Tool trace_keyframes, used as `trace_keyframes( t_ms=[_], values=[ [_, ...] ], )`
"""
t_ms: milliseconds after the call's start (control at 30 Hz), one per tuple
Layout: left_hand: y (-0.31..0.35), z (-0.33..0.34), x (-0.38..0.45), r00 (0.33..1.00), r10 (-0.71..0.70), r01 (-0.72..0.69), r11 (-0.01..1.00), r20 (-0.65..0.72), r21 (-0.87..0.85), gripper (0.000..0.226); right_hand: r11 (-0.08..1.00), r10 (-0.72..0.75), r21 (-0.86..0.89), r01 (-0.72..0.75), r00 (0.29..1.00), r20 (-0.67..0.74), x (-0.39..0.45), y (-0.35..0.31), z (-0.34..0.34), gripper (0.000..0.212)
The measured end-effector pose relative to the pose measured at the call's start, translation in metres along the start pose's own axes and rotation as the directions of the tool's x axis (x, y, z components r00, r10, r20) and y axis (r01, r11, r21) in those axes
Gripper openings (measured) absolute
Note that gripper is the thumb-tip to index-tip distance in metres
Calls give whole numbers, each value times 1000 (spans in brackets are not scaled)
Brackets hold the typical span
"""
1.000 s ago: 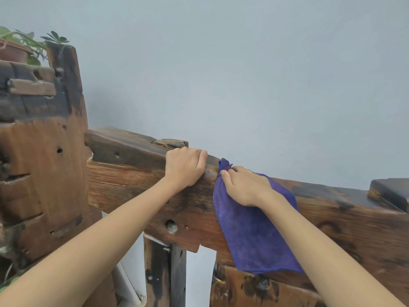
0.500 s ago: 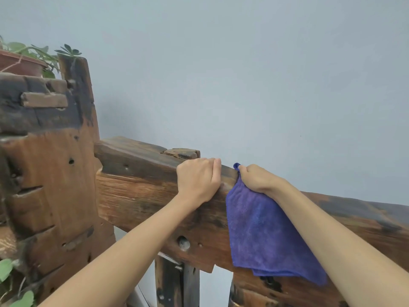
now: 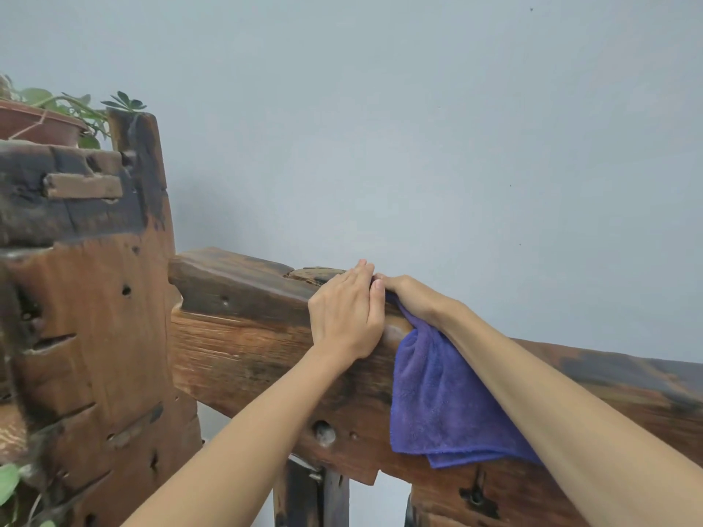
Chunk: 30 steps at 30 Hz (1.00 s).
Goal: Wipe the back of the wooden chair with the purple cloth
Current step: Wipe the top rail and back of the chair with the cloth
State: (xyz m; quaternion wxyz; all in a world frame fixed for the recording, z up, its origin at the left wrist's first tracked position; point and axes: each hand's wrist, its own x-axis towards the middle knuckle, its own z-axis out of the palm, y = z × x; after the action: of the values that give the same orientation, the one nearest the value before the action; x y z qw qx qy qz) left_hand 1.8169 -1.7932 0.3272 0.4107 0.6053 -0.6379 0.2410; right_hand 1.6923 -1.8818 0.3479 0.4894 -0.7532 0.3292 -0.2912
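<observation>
The wooden chair's back is a thick rough beam (image 3: 243, 336) running from centre left down to the right. My left hand (image 3: 346, 313) lies over its top edge, fingers curled behind it. Touching it on the right, my right hand (image 3: 409, 296) grips the top of the purple cloth (image 3: 441, 397). The cloth hangs down the front face of the beam, bunched at the top, its lower edge folded. My right fingertips are hidden behind the beam.
A tall dark wooden post (image 3: 87, 317) stands at the left, joined to the beam. A potted plant (image 3: 42, 121) sits on top of it. A plain grey wall (image 3: 418, 127) is close behind the chair. More leaves (image 3: 9, 484) show at the bottom left.
My right hand has slid left along the top edge with the cloth until it touches my left hand. The cloth is more bunched at the top. The view has shifted, so the chair appears further right.
</observation>
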Motion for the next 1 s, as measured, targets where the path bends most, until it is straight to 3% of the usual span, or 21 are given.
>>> trace_keyframes(
  t_ms=[133, 234, 300, 367, 500, 634, 701, 801, 868, 968, 1001],
  values=[
    [0, -7, 2, 995, -28, 15, 992, 100, 126, 46, 964, -89, -254, 81, 996, -22, -21, 6, -2, 47],
    [-1, -7, 4, 987, -28, -2, 982, 158, 189, 58, 867, -159, -475, 148, 987, 17, -47, 4, -2, 43],
    [-2, -7, 4, 986, -25, -11, 976, 163, 216, 66, 827, -145, -547, 130, 989, 16, -73, 4, -4, 54],
    [0, -5, 4, 986, -16, -22, 975, 166, 223, 68, 743, -84, -667, 62, 996, -1, -105, 5, -12, 71],
    [-1, -1, 7, 975, -34, -25, 964, 218, 264, 55, 427, -71, -895, -127, 982, -173, -178, 12, -33, 61],
    [8, -6, 9, 946, -40, -49, 963, 321, 265, 48, 362, -94, -863, -354, 907, -411, -246, 21, -62, 56],
    [19, -7, 11, 900, -96, -30, 959, 424, 282, 49, 362, -101, -835, -415, 873, -478, -270, 31, -78, 60],
    [53, -8, 13, 819, -182, -22, 937, 543, 348, 58, 275, -185, -837, -474, 828, -529, -292, 45, -88, 67],
    [90, 1, 4, 768, -79, -120, 957, 636, 264, 64, 263, -217, -827, -497, 805, -552, -295, 53, -85, 59],
    [158, 25, -15, 615, 177, -228, 973, 768, -42, 79, 280, -250, -798, -534, 762, -597, -295, 59, -77, 64],
    [177, 33, -18, 593, 216, -236, 968, 776, -88, 78, 284, -260, -789, -544, 748, -610, -295, 62, -76, 64]
  ],
)
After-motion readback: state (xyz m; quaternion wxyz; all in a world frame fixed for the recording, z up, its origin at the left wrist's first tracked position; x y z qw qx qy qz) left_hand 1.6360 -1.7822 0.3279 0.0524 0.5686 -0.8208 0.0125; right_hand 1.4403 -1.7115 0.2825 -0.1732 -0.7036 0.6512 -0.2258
